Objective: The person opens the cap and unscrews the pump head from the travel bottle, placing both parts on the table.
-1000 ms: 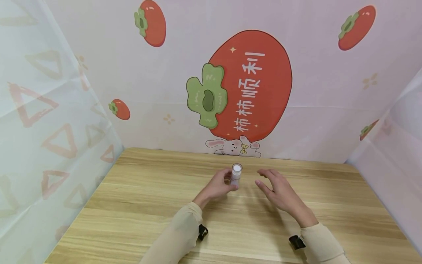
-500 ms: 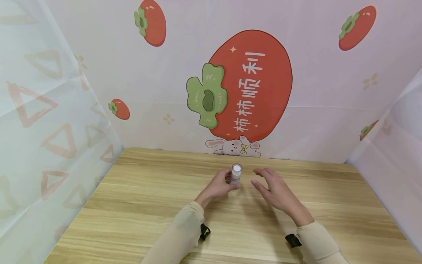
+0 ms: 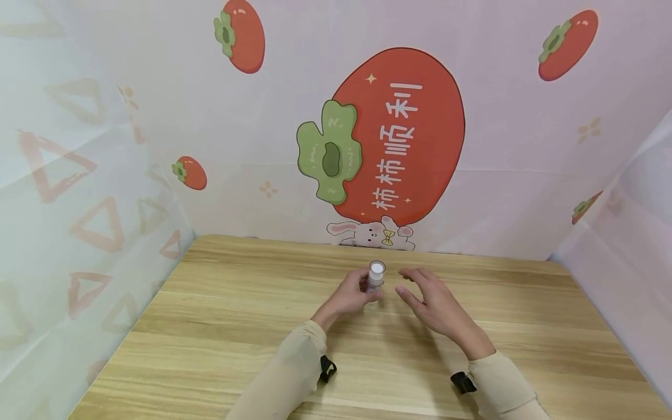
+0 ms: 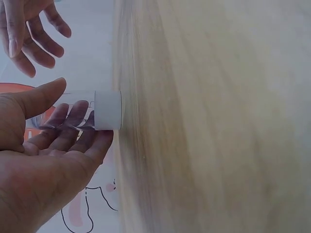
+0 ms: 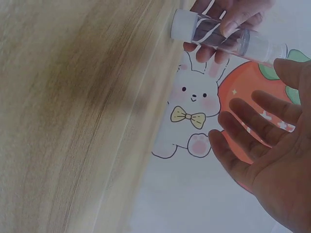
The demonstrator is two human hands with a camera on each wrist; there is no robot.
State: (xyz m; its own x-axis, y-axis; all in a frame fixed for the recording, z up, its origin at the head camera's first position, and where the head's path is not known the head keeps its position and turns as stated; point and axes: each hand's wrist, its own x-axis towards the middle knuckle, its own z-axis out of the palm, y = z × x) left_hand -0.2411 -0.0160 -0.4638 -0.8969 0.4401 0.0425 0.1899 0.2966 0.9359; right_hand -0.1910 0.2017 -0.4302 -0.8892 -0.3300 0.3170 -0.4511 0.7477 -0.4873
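Observation:
A small clear bottle (image 3: 375, 279) with a white part at its top and a white base (image 5: 184, 26) stands upright on the wooden table. My left hand (image 3: 349, 294) grips it from the left, thumb on the near side and fingers curled behind, as the left wrist view also shows around the clear body (image 4: 73, 111). To the right of the bottle, my right hand (image 3: 438, 303) hovers with relaxed, spread fingers, touching nothing; a gap separates it from the bottle. In the right wrist view the palm of this hand (image 5: 272, 141) faces the bottle.
The wooden table (image 3: 220, 326) meets a back wall (image 3: 504, 146) printed with red fruit and a rabbit. Patterned cloth sides (image 3: 79, 192) rise at left and right. Black bands sit at both sleeves.
My right hand has moved a little left, closer to the bottle. My left hand keeps its grip, and the bottle stays in nearly the same place.

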